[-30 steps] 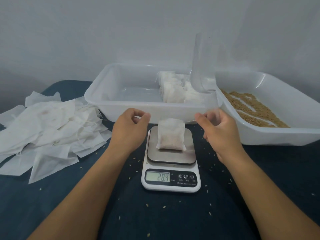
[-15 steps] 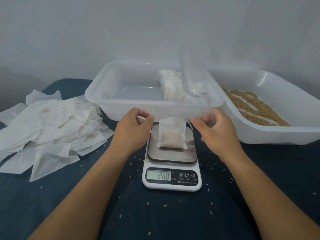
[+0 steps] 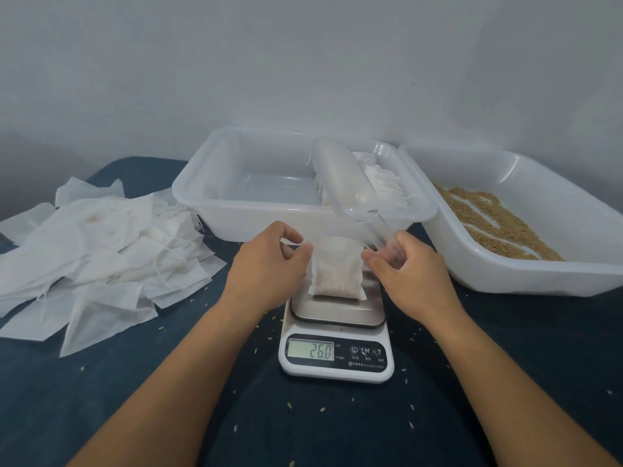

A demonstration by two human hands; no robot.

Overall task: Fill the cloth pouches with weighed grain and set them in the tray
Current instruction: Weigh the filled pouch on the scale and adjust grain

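Observation:
A white cloth pouch (image 3: pixel 337 274) with grain in it stands on the steel plate of a small digital scale (image 3: pixel 337 357) that reads 26.0. My left hand (image 3: pixel 266 264) pinches the pouch's top left corner. My right hand (image 3: pixel 411 274) touches the top right corner and grips the handle of a clear plastic scoop (image 3: pixel 344 176). The scoop slants up and left over the clear tray (image 3: pixel 236 210). Several filled pouches (image 3: pixel 384 183) stand in that tray's right part.
A white tray (image 3: pixel 539 271) at the right holds loose brown grain (image 3: pixel 488 220). A heap of empty white pouches (image 3: pixel 101 251) lies at the left on the dark blue cloth. Stray grains are scattered around the scale. A pale wall stands close behind the trays.
Both hands moved inward to the pouch's top corners. The scoop swung from upright down toward the left over the clear tray. The scale reading fell from 28.4 to 26.0.

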